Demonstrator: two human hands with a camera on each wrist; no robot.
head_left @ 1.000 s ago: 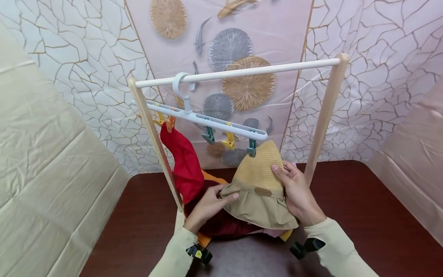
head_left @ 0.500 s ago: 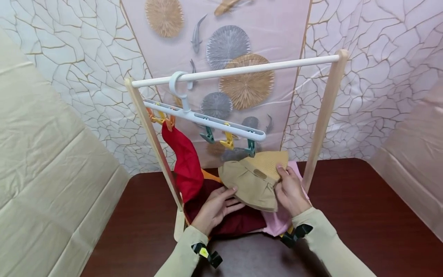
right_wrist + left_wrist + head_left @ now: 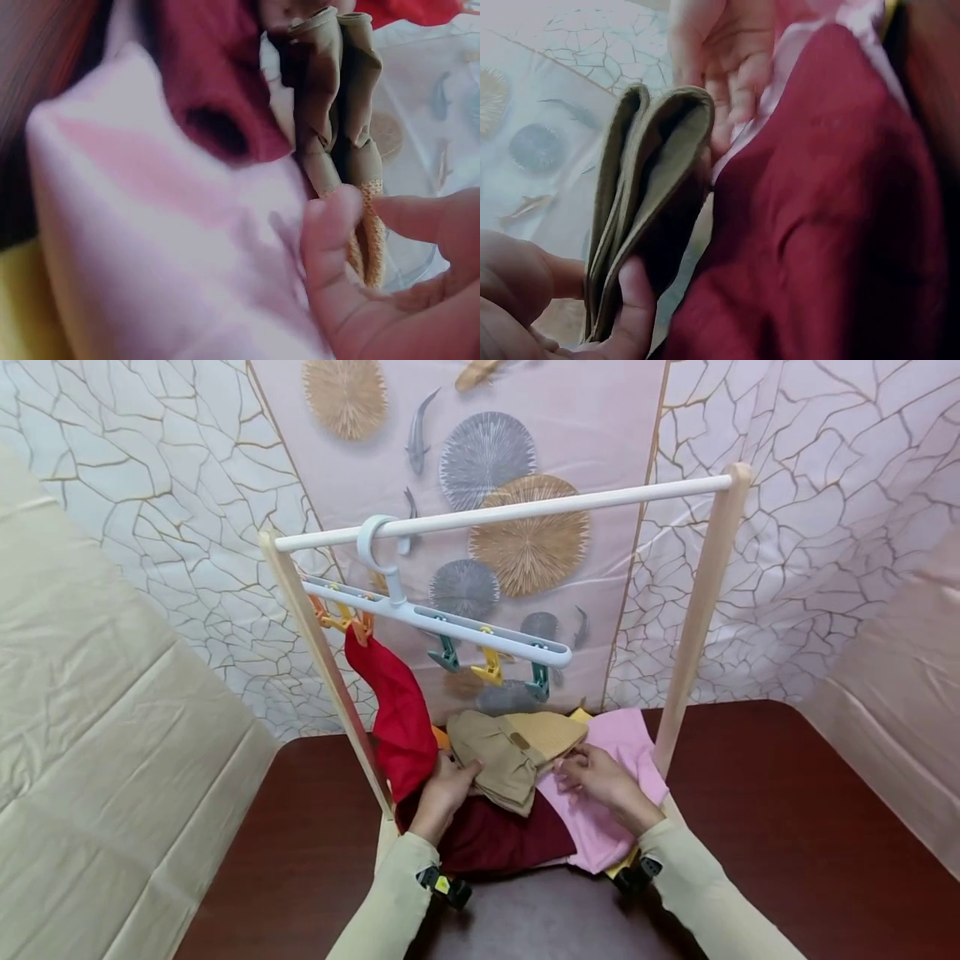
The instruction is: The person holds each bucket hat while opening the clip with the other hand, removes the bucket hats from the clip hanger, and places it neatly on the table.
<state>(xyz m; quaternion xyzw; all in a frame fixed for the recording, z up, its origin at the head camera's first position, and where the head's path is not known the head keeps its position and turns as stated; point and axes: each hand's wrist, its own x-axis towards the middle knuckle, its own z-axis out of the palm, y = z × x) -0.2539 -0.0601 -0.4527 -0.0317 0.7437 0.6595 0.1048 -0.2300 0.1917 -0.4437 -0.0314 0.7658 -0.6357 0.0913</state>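
Note:
A folded sun hat (image 3: pixel 491 756) has a tan cloth brim and a yellow woven crown with a small brown patch. My left hand (image 3: pixel 447 789) pinches the brim's edge between thumb and fingers; the folded layers show in the left wrist view. Around the woven crown, my right hand (image 3: pixel 397 277) holds thumb and forefinger on either side. Below the hat lie a dark red garment (image 3: pixel 502 835) and a pink garment (image 3: pixel 615 747). A pale blue clip hanger (image 3: pixel 450 625) hangs above, and one of its orange clips (image 3: pixel 363 628) grips a red garment (image 3: pixel 401 710).
A wooden rack's white bar (image 3: pixel 510 514) carries the hanger, with a post (image 3: pixel 697 627) at the right and another at the left. Green clips (image 3: pixel 538 683) and a yellow clip (image 3: pixel 489 668) dangle from the hanger. Yellow cloth (image 3: pixel 30 300) shows beside the pink garment on the dark table (image 3: pixel 787 827).
The hat has come down and left from near the hanger's right end, turning from crown up to crown rightward and folding flat. Both hands moved with it, uncovering more of the pink garment.

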